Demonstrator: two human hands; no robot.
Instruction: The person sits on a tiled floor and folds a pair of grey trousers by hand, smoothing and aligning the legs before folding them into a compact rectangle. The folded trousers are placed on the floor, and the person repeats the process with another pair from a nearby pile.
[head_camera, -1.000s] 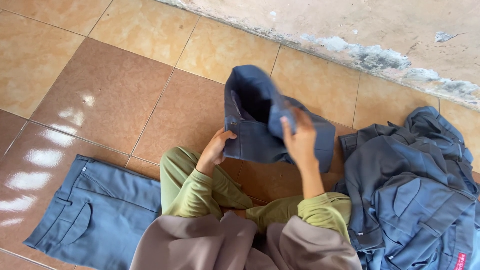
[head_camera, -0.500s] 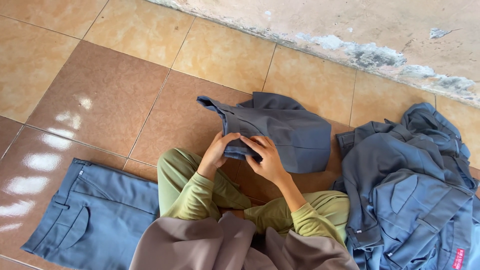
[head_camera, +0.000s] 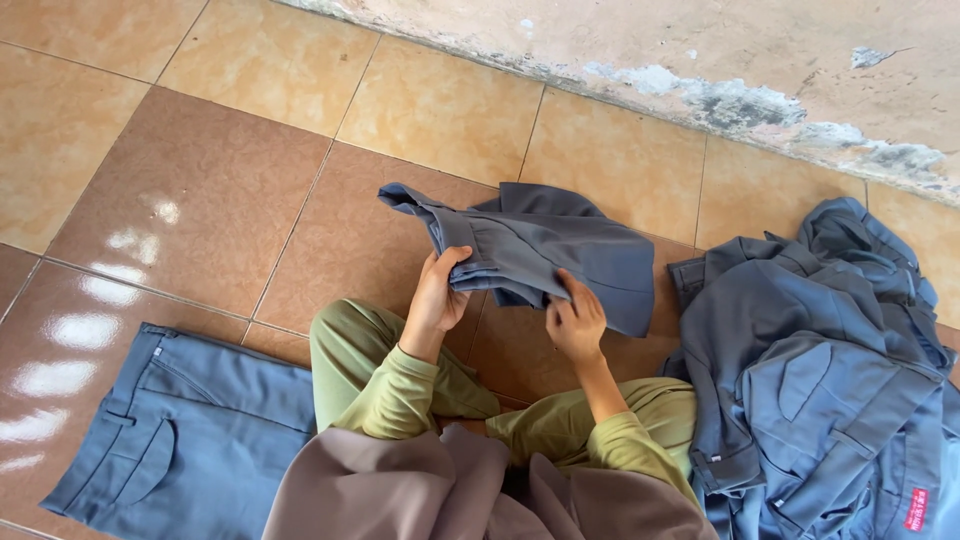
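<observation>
Gripping the crumpled blue-grey cloth garment (head_camera: 530, 255) from both sides, the left hand (head_camera: 438, 295) is closed around its bunched edge, while the right hand (head_camera: 577, 322) pinches the lower hem with curled fingers. The garment hangs just above the brown tiled floor (head_camera: 200, 190), near the far edge by the peeling wall (head_camera: 700, 60). I think the loose top corner may flop and spoil the fold, because nothing supports it. The heap of similar grey clothes (head_camera: 820, 350) lies near, so cloth could tangle.
</observation>
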